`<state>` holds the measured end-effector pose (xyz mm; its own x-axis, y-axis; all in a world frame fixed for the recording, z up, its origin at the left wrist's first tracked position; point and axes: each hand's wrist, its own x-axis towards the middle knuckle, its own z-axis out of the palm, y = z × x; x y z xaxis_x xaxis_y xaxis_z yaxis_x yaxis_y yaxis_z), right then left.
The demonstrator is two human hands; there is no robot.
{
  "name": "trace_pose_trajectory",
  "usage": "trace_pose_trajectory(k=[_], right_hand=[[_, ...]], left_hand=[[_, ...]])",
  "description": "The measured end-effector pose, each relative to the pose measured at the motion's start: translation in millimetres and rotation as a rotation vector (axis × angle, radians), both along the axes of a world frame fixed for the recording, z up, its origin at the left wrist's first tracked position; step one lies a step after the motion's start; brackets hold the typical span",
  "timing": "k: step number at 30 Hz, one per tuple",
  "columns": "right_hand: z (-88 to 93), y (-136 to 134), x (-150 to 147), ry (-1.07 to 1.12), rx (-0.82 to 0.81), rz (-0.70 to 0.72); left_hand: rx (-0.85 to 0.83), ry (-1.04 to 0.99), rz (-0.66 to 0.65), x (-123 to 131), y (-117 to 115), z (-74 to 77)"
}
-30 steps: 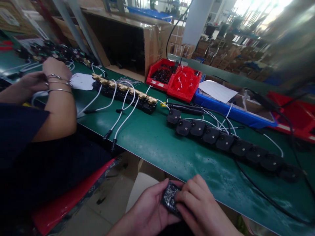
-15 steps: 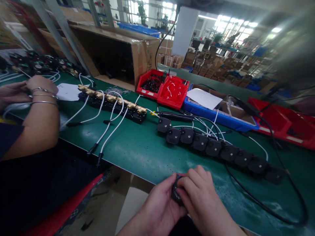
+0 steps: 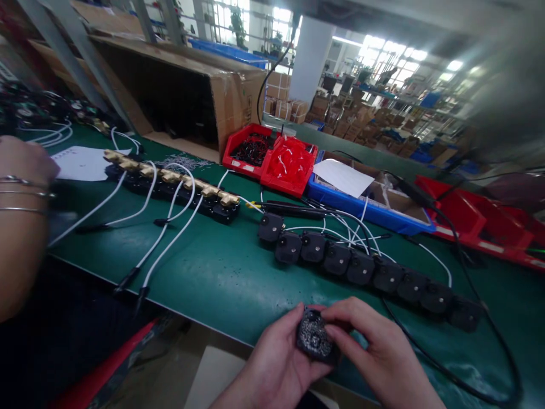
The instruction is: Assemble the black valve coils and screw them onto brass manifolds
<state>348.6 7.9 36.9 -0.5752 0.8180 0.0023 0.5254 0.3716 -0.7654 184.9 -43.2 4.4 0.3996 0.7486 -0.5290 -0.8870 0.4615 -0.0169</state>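
My left hand (image 3: 279, 355) cradles a small black squarish housing (image 3: 314, 335) at the bench's front edge, its thumb along the left side. The housing's speckled grey face with a round centre points up toward me. Thumb and index finger of my right hand (image 3: 366, 346) close on the housing's upper right edge; whether a small part is between them I cannot make out. Beyond my hands, a row of similar black housings (image 3: 336, 258) lies across the bench, with white cables (image 3: 349, 230) behind them.
Left on the green bench (image 3: 204, 267) are brass-topped black units (image 3: 183, 190) with white leads. A co-worker's arm (image 3: 21, 227) reaches in there. Behind stand a cardboard box (image 3: 238, 102), red bins (image 3: 289, 165) and a blue tray (image 3: 374, 210). A black cable (image 3: 494, 307) loops at right.
My right hand has shifted right and opened out from over the housing, so its speckled face now shows. The view has turned slightly right. The co-worker's arm appears farther left.
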Motion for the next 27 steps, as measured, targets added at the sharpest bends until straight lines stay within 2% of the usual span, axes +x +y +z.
trace_pose_trajectory(k=[4,10,16,23,27], right_hand=[[8.2,14,7,-0.046,-0.032,-0.065],[21.6,42,8,-0.013,0.068,-0.229],[22.1,72,7,-0.037,0.144,-0.199],[19.5,90,5,-0.082,0.029,-0.231],[19.5,94,3,-0.168,0.235,-0.245]], left_hand=[[0.016,0.001,0.002,4,11,-3.3],[-0.003,0.014,-0.044,8,25,-7.5],[0.011,0.012,-0.025,8,32,-10.0],[0.017,-0.013,-0.007,3,35,-17.3],[0.012,-0.029,0.002,2,36,-18.4]])
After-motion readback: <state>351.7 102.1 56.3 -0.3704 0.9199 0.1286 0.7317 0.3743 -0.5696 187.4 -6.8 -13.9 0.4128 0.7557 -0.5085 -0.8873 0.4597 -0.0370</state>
